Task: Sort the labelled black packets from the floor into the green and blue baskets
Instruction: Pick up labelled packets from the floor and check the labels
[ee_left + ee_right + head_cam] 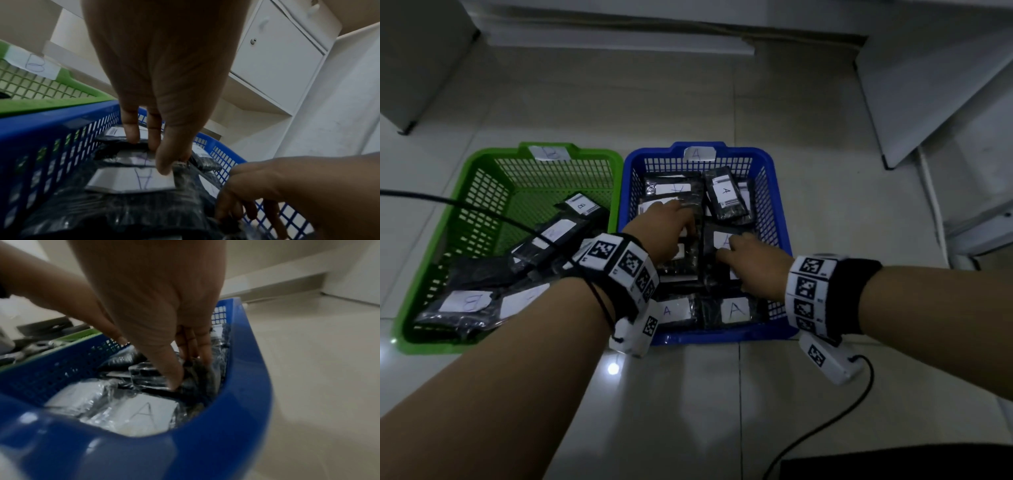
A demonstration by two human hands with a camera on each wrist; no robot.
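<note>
The blue basket (780, 212), tagged A, holds several black packets with white A labels; one (726, 197) lies at its back. Beside it on the left, the green basket (446, 219), tagged B, holds several B packets (465, 301). Both hands are inside the blue basket. My left hand (685, 233) presses straight fingers (132, 136) and thumb down on labelled packets (131, 180). My right hand (729, 246) reaches into the basket's right side, and its thumb and fingers (174, 381) pinch a crumpled black packet (197, 374) that stands on edge.
The baskets stand side by side on a pale tiled floor (688, 394). White cabinets (928, 85) stand behind and to the right. One black cable (482, 212) crosses the green basket; another (825, 421) trails on the floor near my right wrist.
</note>
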